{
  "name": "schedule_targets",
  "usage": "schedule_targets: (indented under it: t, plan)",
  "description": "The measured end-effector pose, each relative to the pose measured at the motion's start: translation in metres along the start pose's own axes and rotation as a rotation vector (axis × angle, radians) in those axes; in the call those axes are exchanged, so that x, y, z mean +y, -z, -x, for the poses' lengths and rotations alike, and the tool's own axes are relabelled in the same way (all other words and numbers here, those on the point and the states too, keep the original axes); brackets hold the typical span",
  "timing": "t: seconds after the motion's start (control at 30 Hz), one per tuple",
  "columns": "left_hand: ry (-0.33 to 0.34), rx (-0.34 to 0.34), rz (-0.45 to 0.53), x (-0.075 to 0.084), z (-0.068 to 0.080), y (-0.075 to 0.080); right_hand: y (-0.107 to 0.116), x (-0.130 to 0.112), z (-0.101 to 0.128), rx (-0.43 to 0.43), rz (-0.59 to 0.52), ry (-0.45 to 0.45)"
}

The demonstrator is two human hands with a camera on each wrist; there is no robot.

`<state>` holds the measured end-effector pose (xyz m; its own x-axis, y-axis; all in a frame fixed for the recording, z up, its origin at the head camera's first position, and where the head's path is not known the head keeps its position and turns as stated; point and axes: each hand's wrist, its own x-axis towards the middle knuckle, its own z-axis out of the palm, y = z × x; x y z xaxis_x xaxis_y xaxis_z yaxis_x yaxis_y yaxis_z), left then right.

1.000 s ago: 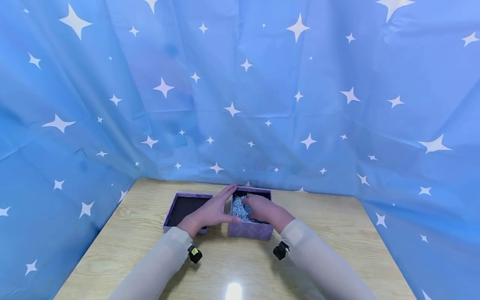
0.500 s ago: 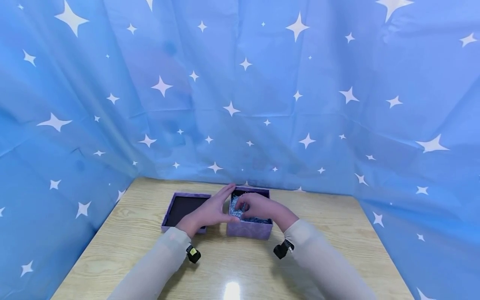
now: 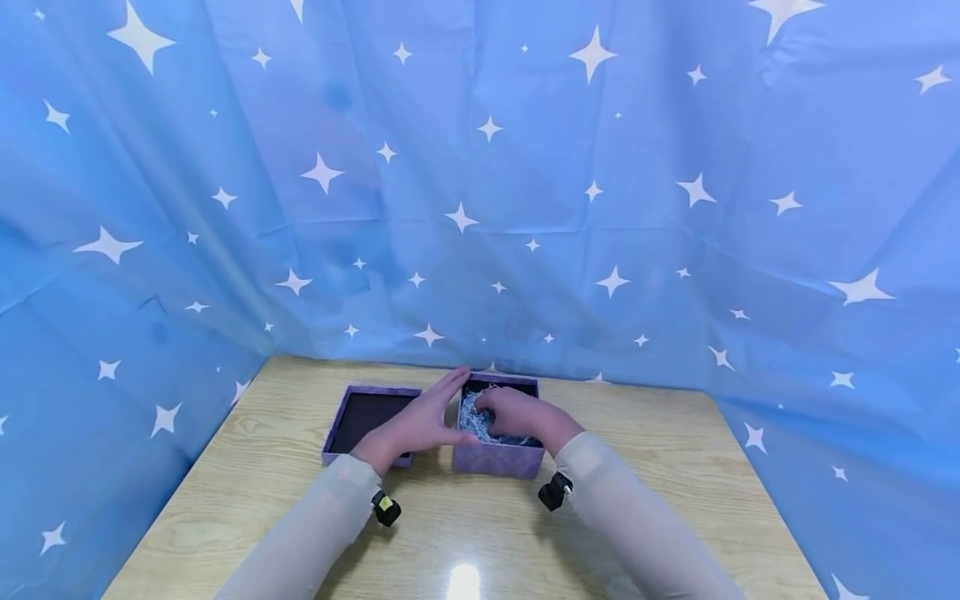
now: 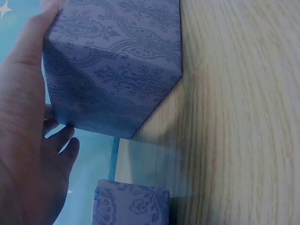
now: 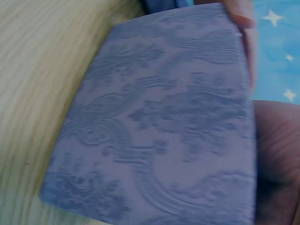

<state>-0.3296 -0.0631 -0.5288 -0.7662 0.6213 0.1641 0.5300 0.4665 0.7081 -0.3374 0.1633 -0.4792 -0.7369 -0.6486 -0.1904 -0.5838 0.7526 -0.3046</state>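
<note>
A purple patterned box [image 3: 497, 460] stands on the table, holding pale blue shredded paper [image 3: 474, 422]. My left hand [image 3: 417, 423] grips the box's left side, thumb at the near rim and index finger at the far corner. In the left wrist view, the left hand [image 4: 28, 122] lies along the rim, with several fingertips beyond the box wall. My right hand [image 3: 521, 417] reaches in over the right side, its bent fingers down in the shredded paper. Its fingertips are hidden there, so I cannot tell whether they pinch any. In the right wrist view, the box wall [image 5: 159, 122] hides most of this hand.
A shallow purple lid [image 3: 372, 420] with a dark inside lies left of the box, partly behind my left hand. Both stand on a light wooden table [image 3: 247, 492]. A blue star-patterned curtain [image 3: 525, 300] hangs close behind the table's back edge.
My right hand lifted slightly with thumb and finger bent together, then lowered into the shredded paper again. The paper looks rearranged. My left hand keeps its place on the box.
</note>
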Motion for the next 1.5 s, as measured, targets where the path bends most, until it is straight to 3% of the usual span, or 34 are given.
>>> schedule_targets:
  t: [0.2, 0.3, 0.4, 0.47, 0.67, 0.93, 1.1, 1.2, 1.33, 1.5]
  plan:
    - [0.036, -0.016, 0.003, -0.001, 0.001, -0.001, 0.012, 0.0, 0.013, 0.039, -0.216, -0.003]
    - [0.048, -0.016, 0.005, 0.0, 0.001, -0.001, 0.015, 0.0, 0.016, 0.059, -0.313, 0.064]
    - [0.037, -0.014, 0.016, 0.001, 0.001, -0.001, 0.015, 0.0, 0.014, 0.021, -0.376, 0.128]
    - [0.029, -0.012, 0.023, 0.001, 0.001, -0.001, 0.014, 0.001, 0.012, -0.019, -0.366, 0.14]
    - [0.009, -0.018, 0.005, 0.002, -0.001, -0.003, 0.013, 0.004, 0.008, -0.097, -0.114, 0.037]
    - [0.006, -0.012, 0.005, 0.001, -0.001, -0.001, 0.011, 0.003, 0.005, -0.125, -0.004, 0.0]
    - [0.025, -0.015, 0.015, 0.002, 0.0, 0.0, 0.015, 0.007, 0.007, -0.098, -0.047, 0.01]
    - [0.029, -0.02, 0.011, 0.002, 0.0, -0.001, 0.023, 0.008, 0.017, -0.041, -0.13, 0.028]
    - [0.034, -0.022, -0.008, 0.002, 0.0, 0.0, 0.035, 0.003, 0.029, 0.015, -0.164, 0.022]
    - [0.024, -0.011, -0.012, 0.001, -0.001, 0.0, 0.033, -0.003, 0.027, -0.067, -0.091, -0.027]
